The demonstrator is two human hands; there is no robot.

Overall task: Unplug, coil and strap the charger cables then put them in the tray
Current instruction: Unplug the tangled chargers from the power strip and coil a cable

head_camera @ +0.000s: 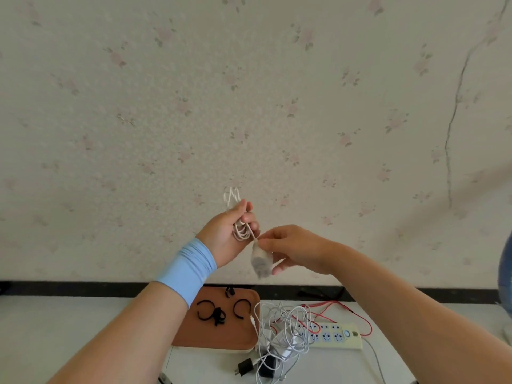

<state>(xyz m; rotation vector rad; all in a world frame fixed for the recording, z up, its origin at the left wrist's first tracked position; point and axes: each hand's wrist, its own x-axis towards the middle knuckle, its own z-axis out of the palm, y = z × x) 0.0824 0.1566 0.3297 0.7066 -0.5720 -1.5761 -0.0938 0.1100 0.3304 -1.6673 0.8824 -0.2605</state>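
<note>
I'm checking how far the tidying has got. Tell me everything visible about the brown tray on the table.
The brown rounded-rectangle tray lies flat on the white table near the wall. It looks smooth, wood or plastic, with a low rim. Several curled black straps lie loose in it; no coiled cable is in it. The left forearm hides its left side. The tangle of white cables touches its right edge, one connector end resting on the rim.

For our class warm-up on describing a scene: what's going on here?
A person holds a partly coiled white cable in the air. The left hand grips the loops; the right hand pinches the same cable just above its blurred adapter. Below, black straps lie on the brown tray, and a tangle of cables lies against the power strip.
</note>
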